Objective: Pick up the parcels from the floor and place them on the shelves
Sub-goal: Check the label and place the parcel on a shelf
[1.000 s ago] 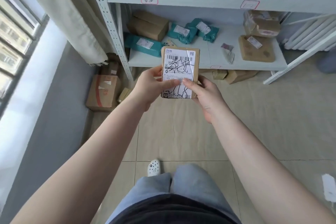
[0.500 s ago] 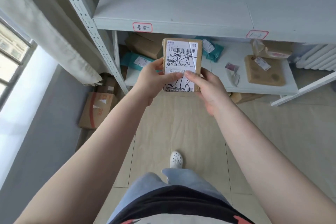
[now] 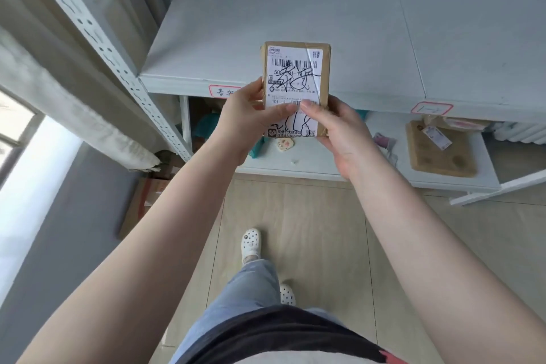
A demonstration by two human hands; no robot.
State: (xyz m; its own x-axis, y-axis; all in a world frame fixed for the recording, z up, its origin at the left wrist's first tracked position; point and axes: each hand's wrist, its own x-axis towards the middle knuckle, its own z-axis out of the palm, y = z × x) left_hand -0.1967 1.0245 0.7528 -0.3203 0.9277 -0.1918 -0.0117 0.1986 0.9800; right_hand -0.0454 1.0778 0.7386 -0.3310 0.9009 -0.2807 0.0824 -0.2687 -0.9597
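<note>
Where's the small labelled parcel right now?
In the head view, the small labelled parcel is centre frame, held upright between the left hand and right hand, in front of the upper shelf edge, not yet set down.

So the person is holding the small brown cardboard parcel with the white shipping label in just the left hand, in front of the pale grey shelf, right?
Not quite. The head view shows both hands on the small brown cardboard parcel with the white shipping label: the left hand and the right hand each pinch its lower part. It is held in front of the pale grey shelf.
</note>
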